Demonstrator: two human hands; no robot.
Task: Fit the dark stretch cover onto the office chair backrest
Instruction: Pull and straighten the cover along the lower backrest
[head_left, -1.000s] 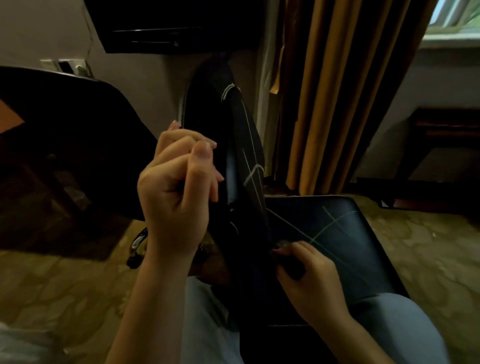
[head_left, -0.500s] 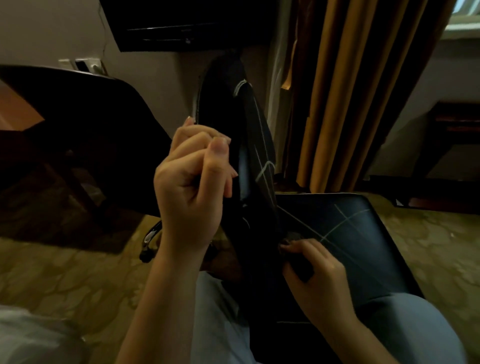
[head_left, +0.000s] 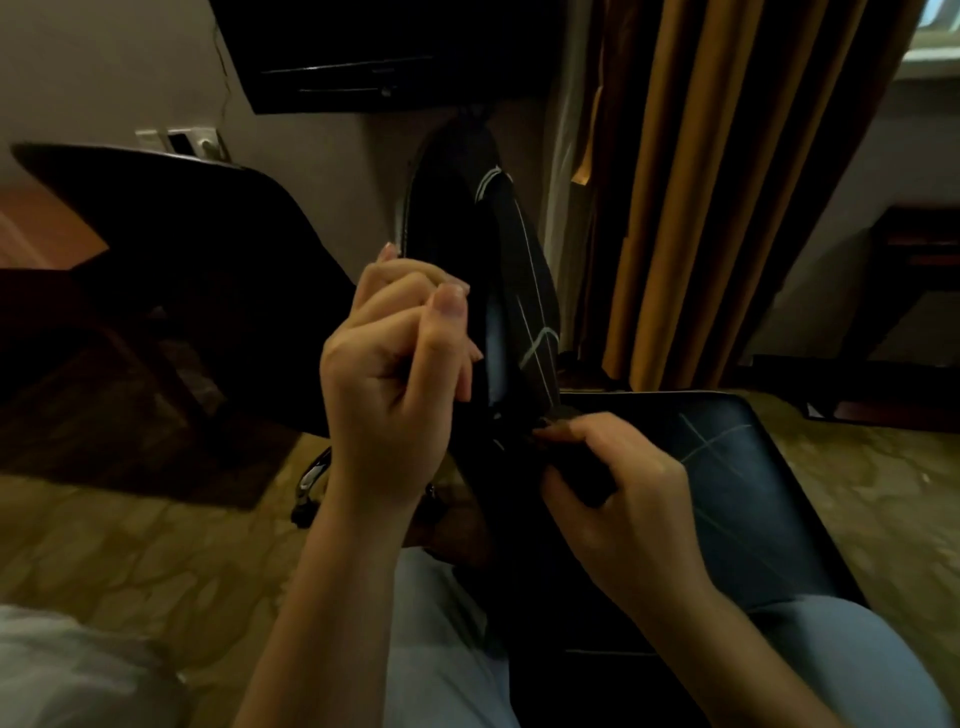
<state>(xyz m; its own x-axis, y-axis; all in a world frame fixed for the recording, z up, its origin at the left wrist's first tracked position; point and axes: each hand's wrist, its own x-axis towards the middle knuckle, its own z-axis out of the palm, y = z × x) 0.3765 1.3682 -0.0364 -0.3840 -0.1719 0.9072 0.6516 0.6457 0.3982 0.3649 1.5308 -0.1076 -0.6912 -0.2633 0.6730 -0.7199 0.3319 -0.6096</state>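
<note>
The office chair backrest (head_left: 457, 208) stands edge-on in the middle of the view, wrapped in a dark stretch cover (head_left: 524, 291) with thin pale lines. My left hand (head_left: 400, 374) is curled and grips the cover's edge on the backrest's left side, about halfway up. My right hand (head_left: 618, 499) pinches a fold of the dark cover low down, where the backrest meets the seat (head_left: 737, 493). The seat is dark with the same pale lines. The cover's lower edge is hidden between my hands.
A dark desk (head_left: 171, 270) stands close at left. A mounted dark screen (head_left: 384, 52) hangs above. Ochre curtains (head_left: 727, 182) hang behind the chair, a dark low table (head_left: 914, 270) sits at far right. My knees in pale trousers (head_left: 447, 649) are at the bottom. The floor is patterned.
My right hand has slid up and left along the seat toward the backrest's base, still pinching fabric. My left hand keeps its grip at about the same height. The camera shifted slightly.
</note>
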